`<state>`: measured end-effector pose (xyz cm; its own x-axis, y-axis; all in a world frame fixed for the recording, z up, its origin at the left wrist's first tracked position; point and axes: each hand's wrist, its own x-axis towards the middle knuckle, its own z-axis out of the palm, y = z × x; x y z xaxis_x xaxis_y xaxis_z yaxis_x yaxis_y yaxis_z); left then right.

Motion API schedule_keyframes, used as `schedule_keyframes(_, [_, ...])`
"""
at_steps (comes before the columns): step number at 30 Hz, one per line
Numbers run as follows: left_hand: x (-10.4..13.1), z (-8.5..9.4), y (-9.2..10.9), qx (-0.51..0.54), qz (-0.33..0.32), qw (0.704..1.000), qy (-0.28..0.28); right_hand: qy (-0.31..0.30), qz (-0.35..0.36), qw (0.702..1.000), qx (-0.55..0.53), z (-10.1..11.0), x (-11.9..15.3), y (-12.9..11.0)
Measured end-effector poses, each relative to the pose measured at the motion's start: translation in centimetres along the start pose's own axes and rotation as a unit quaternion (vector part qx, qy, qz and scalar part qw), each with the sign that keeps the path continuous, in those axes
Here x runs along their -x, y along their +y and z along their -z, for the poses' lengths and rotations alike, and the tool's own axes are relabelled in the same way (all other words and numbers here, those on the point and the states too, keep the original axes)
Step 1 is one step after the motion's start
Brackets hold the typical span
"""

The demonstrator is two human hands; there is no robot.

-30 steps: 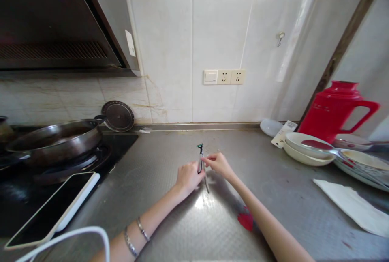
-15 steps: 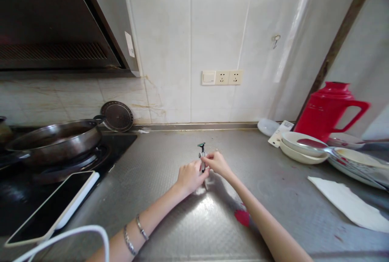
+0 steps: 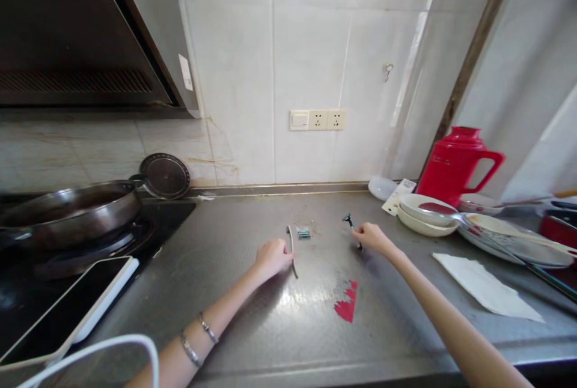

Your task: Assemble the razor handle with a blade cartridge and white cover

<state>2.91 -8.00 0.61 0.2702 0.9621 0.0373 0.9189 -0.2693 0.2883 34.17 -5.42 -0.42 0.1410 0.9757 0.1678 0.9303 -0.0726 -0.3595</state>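
Observation:
My right hand [image 3: 373,238] is closed around the handle of a razor [image 3: 347,219], whose dark green-edged head points up and away to the left. Off to the left, my left hand [image 3: 273,257] is closed at the middle of a thin, slightly curved greyish rod [image 3: 289,232], whose two ends stick out past the fingers. Between the hands, just right of the rod, a small pack of green-and-dark strips like razor cartridges [image 3: 304,234] lies on the metal counter [image 3: 243,328]. Nearer to me is a torn red patch [image 3: 347,303] on the counter.
A phone [image 3: 67,310] with a white cable [image 3: 112,340] lies at left, by a pan [image 3: 76,211] on the stove. On the right stand stacked bowls [image 3: 426,223], plates with utensils, a red thermos [image 3: 453,166] and a white paper sheet [image 3: 487,286].
My hands were together at the razor and have parted. The razor has moved right in my right hand; the rod shows in my left, and the small strips have come into sight.

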Motion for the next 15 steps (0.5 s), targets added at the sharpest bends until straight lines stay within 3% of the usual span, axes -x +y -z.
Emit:
schedule_keyframes(5, [-0.7, -0.3, 0.9, -0.02, 0.018, 1.0, -0.012, -0.038, 0.004, 0.998, 0.047, 0.1, -0.2, 1.7])
schedule_keyframes(15, [-1.1, -1.1, 2.1, -0.045, 0.029, 0.999, -0.009, -0.1, 0.015, 0.987, 0.126, -0.2, -0.9, 2.0])
